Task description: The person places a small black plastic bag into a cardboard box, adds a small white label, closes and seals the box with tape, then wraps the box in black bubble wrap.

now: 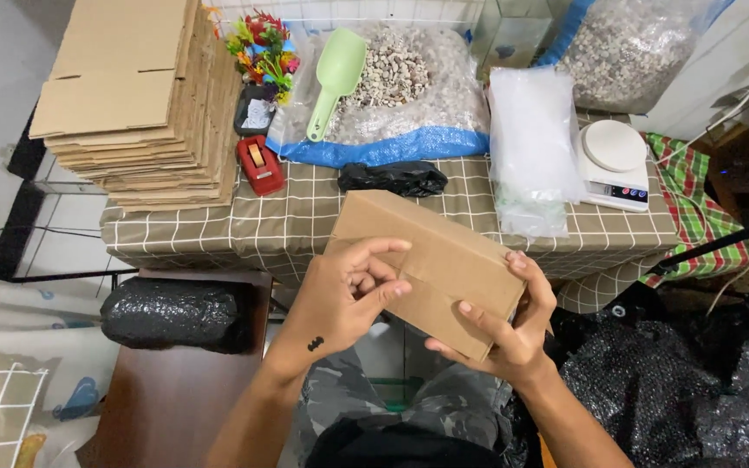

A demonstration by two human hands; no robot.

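A closed brown cardboard box [431, 260] is held in the air in front of a table [305, 217] covered by an olive checked cloth, just above the person's lap.

At far left, a tall stack of flat, unfolded cardboard boxes [136, 95] is seen on the table, so many remain unassembled. Beside it lie a red tape dispenser [259, 163] and a bunch of bright plastic plants [263, 43]. Below the table edge, a black wrapped bundle [175, 312] rests on a brown stool.

The left hand [344, 295] is pressed against the box's near face, fingers curled along the flap seam; whether tape has been laid there cannot be told from this angle. The box looks folded into shape but not clearly sealed.

Behind, an open bag of pale gravel [409, 87] with a green scoop [333, 78] is laid out, with a small black bag [392, 178] in front of it.

The right hand [504, 325] is wrapped around the box's lower right corner, its grip closed on the cardboard.

Further right, a pile of clear plastic bags [530, 147] and a white kitchen scale [613, 160] are found, with black bubble wrap [695, 390] heaped on the floor.
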